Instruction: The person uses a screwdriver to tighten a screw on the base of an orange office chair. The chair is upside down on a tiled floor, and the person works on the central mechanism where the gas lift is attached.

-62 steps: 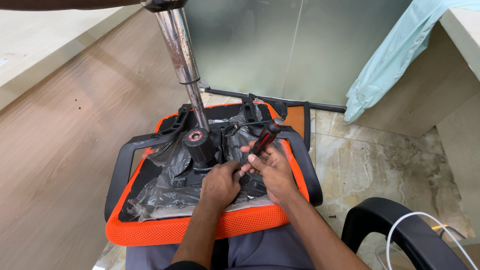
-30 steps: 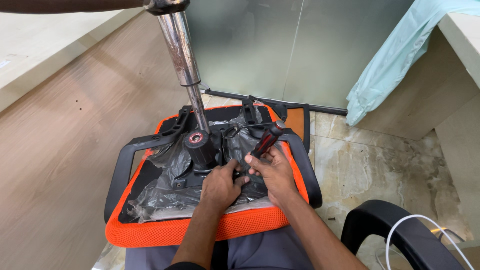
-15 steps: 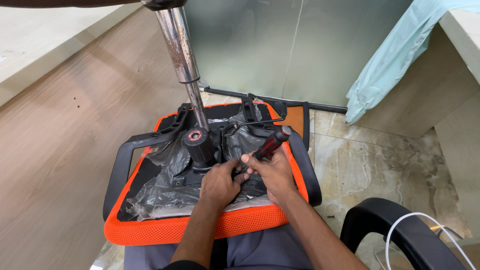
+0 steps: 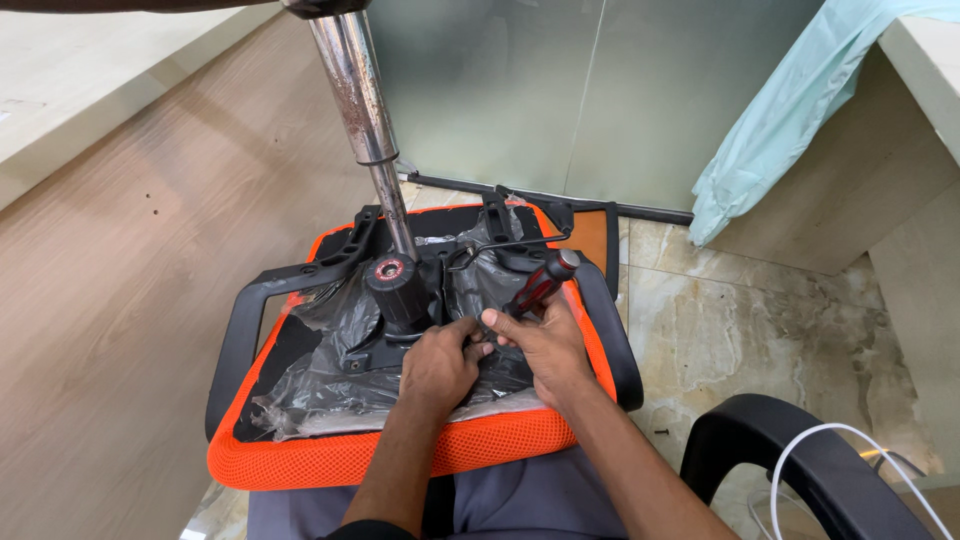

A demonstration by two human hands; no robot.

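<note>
Nearest, resting on the lap: an upturned orange mesh chair seat (image 4: 330, 460), underside up, covered with crumpled black plastic wrap (image 4: 330, 370).

On it, the left hand (image 4: 438, 365) curled down, fingertips pinching something small at the metal mechanism plate — what exactly, not possible to tell. Just beside, touching it, the right hand (image 4: 540, 340) closed around a screwdriver with red and black handle (image 4: 540, 282), handle tilted up and away, tip hidden under the fingers.

Better to keep the tool straight on the screw, press firmly, steady the seat with the left hand so nothing slips.

Further: black cylinder housing (image 4: 397, 290) and chrome gas-lift column (image 4: 362, 120) rising close to the left hand — little room there. Black armrests (image 4: 240, 330) bordering both sides. More free space to the right, above the marble floor (image 4: 760, 320); glass partition (image 4: 600, 90) behind.
</note>
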